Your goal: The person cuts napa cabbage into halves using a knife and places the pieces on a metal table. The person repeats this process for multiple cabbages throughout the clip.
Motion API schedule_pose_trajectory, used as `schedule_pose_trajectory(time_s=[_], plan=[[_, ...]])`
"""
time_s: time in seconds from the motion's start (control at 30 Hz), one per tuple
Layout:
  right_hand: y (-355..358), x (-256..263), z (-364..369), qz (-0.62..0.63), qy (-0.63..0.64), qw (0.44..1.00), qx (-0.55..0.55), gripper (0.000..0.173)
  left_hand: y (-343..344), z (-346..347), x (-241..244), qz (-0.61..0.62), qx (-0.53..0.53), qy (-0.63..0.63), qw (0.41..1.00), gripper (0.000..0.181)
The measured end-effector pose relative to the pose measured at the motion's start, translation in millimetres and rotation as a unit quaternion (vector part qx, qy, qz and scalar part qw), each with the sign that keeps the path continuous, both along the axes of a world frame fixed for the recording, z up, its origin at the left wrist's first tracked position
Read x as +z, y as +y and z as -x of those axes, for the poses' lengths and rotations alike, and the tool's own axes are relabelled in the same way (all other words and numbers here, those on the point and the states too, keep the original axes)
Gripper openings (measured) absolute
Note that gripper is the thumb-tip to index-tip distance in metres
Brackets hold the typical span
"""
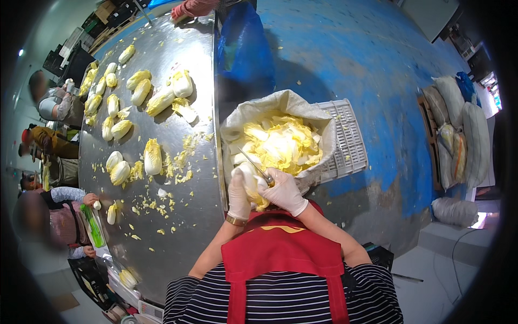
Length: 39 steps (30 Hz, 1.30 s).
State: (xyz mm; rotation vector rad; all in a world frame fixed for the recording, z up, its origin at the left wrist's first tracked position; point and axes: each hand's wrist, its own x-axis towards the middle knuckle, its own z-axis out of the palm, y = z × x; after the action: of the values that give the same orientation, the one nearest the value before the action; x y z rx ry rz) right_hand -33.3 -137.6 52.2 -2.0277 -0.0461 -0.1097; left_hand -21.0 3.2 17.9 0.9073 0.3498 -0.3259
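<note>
My gloved left hand (239, 195) is closed around a napa cabbage (247, 175), its white base pointing up and its yellow leaves hanging down towards my apron. In my gloved right hand (284, 192) is a knife (259, 168), whose thin blade points up and to the left past the cabbage. Right beyond both hands stands an open white woven sack (279, 99), with loose yellow and white cabbage leaves (283, 141) heaped inside. My fingers hide part of the cabbage and the knife's handle.
A stainless steel table (190, 227) runs along my left, bearing several napa cabbages (153, 157) and leaf scraps (178, 162). Behind the sack lies a white plastic crate (348, 137). Several people work across the table, and another person's sleeve (198, 8) shows at its far end. Filled sacks (473, 141) are stacked right.
</note>
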Motion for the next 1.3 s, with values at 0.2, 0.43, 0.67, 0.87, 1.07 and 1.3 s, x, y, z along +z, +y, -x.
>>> schedule_pose_trajectory(time_s=[0.2, 0.43, 0.67, 0.87, 1.07, 1.3], plan=[[-35, 7, -9, 0.001, 0.08, 0.987, -0.142, 0.035, 32, -12, -24, 0.087, 0.023, -0.002, 0.996, 0.055], [-26, -25, -12, -0.158, 0.184, 0.969, 0.039, 0.055, 23, -8, -26, 0.087, -0.066, -0.04, 0.993, 0.062], [-15, -17, -6, -0.35, 0.263, 0.899, -0.009, 0.044, -4, -11, -1, -0.15, 0.031, -0.077, 0.985, 0.028], [-20, -19, 4, -0.396, 0.148, 0.903, -0.076, 0.044, -1, -34, -16, -0.195, 0.08, -0.034, 0.977, 0.024], [-30, -17, 0, -0.261, 0.137, 0.953, -0.063, 0.053, 19, -46, -48, -0.492, -0.106, -0.212, 0.838, 0.083], [-19, 4, -1, -0.359, 0.277, 0.891, -0.017, 0.05, -17, -21, -2, -0.113, -0.159, -0.191, 0.962, 0.077]])
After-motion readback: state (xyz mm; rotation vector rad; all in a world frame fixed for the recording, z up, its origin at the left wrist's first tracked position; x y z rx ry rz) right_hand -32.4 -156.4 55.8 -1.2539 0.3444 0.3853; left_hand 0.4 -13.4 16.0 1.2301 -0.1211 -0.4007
